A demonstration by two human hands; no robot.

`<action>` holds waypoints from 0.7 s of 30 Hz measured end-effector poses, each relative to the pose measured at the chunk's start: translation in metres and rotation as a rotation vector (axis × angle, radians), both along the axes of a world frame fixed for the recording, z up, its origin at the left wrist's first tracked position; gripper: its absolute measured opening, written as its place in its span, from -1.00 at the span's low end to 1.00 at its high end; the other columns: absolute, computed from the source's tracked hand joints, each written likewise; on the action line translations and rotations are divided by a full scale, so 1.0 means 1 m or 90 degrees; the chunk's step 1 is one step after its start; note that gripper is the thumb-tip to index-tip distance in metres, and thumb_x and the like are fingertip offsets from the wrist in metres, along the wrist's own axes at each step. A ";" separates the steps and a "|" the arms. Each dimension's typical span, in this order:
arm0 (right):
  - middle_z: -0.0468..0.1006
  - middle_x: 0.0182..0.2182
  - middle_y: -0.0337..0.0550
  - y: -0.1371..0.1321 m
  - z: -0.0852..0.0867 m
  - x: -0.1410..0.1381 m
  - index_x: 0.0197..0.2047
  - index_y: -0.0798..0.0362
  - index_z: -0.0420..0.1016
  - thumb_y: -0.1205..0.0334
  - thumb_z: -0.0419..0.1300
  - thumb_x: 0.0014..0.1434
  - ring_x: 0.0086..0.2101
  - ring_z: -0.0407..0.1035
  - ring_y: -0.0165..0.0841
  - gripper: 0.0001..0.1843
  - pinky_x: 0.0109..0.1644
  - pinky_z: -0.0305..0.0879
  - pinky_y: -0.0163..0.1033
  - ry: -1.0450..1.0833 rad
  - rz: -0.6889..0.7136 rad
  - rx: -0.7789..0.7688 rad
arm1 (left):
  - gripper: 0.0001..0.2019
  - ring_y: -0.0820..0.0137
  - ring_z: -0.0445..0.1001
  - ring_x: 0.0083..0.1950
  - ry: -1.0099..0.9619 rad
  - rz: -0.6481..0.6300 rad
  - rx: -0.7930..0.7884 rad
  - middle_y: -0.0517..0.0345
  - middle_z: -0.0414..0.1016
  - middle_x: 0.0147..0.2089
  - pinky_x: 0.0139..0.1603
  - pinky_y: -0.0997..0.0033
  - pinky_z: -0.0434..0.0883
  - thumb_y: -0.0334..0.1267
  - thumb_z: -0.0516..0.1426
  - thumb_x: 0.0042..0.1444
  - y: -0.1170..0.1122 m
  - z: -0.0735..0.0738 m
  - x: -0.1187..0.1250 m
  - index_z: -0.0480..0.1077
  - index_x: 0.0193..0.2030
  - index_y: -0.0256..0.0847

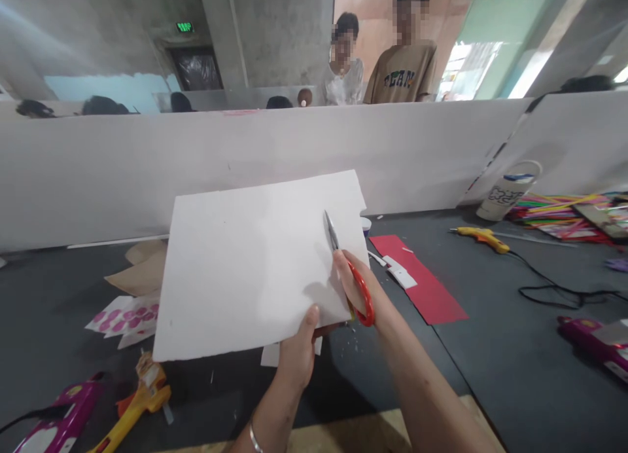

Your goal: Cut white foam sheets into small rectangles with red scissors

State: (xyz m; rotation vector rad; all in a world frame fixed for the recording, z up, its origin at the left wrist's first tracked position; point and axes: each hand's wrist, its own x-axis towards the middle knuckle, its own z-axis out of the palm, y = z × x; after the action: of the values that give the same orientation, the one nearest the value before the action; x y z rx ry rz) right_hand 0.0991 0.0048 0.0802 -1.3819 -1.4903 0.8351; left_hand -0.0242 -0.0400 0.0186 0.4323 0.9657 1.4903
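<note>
In the head view, a person's left hand (297,351) pinches the near edge of a white foam board (255,263) held above a dark worktable (473,276); the right hand (356,279) grips red-handled scissors (332,233). One notch marks the board's right edge, the rest appearing uncut, suggesting early work. Its long axis runs left to right; the scissors point away, slightly left.

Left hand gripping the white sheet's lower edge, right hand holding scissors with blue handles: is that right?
Not quite: in the head view, the scissors have red handles, not blue. The left hand does grip the white sheet by its lower edge; the right hand holds the scissors.
</note>
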 end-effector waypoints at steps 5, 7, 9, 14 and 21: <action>0.24 -0.63 -0.35 0.003 -0.003 -0.004 -0.48 -0.04 0.09 -0.29 -0.09 0.25 -0.55 0.16 -0.38 -0.48 -0.43 0.07 -0.27 -0.051 -0.041 0.017 | -0.54 0.17 0.60 -0.05 -0.015 0.002 -0.007 -0.06 0.60 0.02 -0.20 0.27 0.63 -0.33 0.38 -0.09 -0.001 0.001 0.000 0.53 0.02 -0.24; 0.27 -0.63 -0.33 0.002 -0.005 -0.005 -0.48 -0.03 0.11 -0.30 -0.06 0.23 -0.55 0.16 -0.38 -0.48 -0.43 0.06 -0.27 -0.046 -0.054 0.023 | -0.56 0.16 0.60 -0.05 -0.020 -0.003 -0.015 -0.05 0.60 0.02 -0.18 0.24 0.63 -0.35 0.37 -0.08 -0.002 0.002 0.000 0.53 0.01 -0.24; 0.28 -0.62 -0.32 0.001 -0.006 -0.005 -0.48 -0.02 0.13 -0.30 -0.03 0.21 -0.54 0.17 -0.38 -0.48 -0.45 0.07 -0.26 -0.028 -0.066 0.028 | -0.58 0.14 0.59 -0.02 -0.026 0.001 -0.022 -0.03 0.61 0.01 -0.15 0.21 0.62 -0.36 0.37 -0.08 -0.002 0.003 0.000 0.54 0.00 -0.22; 0.27 -0.59 -0.30 -0.001 -0.001 -0.005 -0.45 -0.03 0.16 -0.25 -0.01 0.19 -0.52 0.21 -0.36 -0.54 -0.46 0.13 -0.27 0.002 -0.042 0.021 | -0.59 0.16 0.58 0.01 -0.024 0.008 -0.014 0.01 0.59 0.05 -0.08 0.21 0.60 -0.37 0.36 -0.06 -0.001 0.000 -0.001 0.54 0.00 -0.19; 0.22 -0.62 -0.33 0.006 0.005 -0.001 -0.46 -0.06 0.10 -0.27 -0.08 0.24 -0.54 0.21 -0.36 -0.52 -0.48 0.13 -0.26 0.024 -0.008 0.007 | -0.44 0.21 0.60 -0.03 -0.036 0.015 -0.028 -0.05 0.59 0.05 -0.04 0.21 0.59 -0.40 0.38 -0.08 -0.001 -0.006 0.002 0.46 0.12 -0.24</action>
State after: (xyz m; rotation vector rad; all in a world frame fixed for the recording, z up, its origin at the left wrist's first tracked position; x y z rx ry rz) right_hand 0.0980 0.0109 0.0849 -1.3590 -1.4531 0.8396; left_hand -0.0224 -0.0411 0.0129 0.3467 0.9601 1.4918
